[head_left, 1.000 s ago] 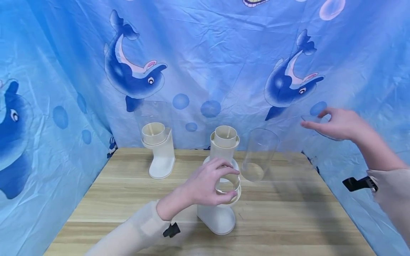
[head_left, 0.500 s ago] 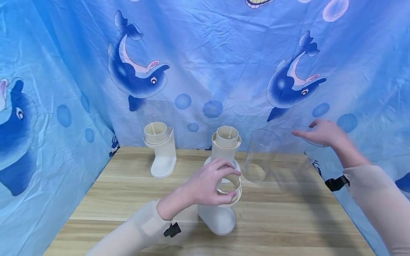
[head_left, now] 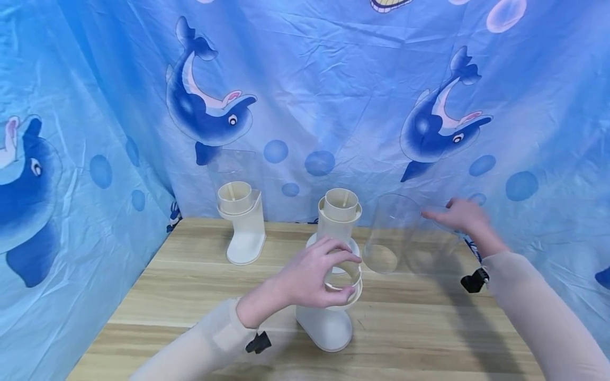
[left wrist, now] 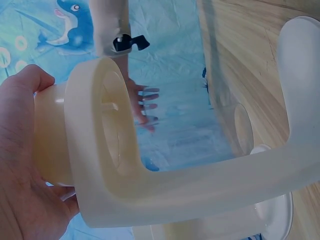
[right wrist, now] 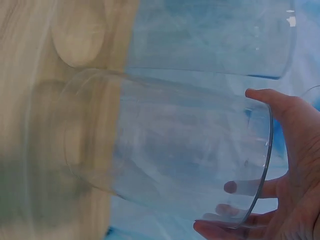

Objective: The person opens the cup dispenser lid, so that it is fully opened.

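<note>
My left hand [head_left: 314,274] curls its thumb and fingers round the cream cup-like collar [left wrist: 52,135] at the top of a white stand [head_left: 329,328]. This stand has a rounded flat foot, and its upper part is partly covered by the hand. My right hand [head_left: 462,216] grips a clear cylinder [right wrist: 190,145] near its upper rim, thumb on one side and fingers on the other. The held cylinder hangs upright at the right, close beside another clear cylinder [head_left: 393,227] on the wooden table [head_left: 410,338]. Whether its lower end touches the table I cannot tell.
Behind the left hand stands a second white stand [head_left: 339,209] with a cream collar. A third stand [head_left: 245,233], at the back left, bears a clear cylinder [head_left: 235,166] round its collar. A blue dolphin-print curtain [head_left: 305,95] closes off the back and sides.
My right hand has moved left and down with the clear cylinder, bringing it next to the standing one. The left hand keeps its hold on the stand's collar. The head view has shifted slightly.
</note>
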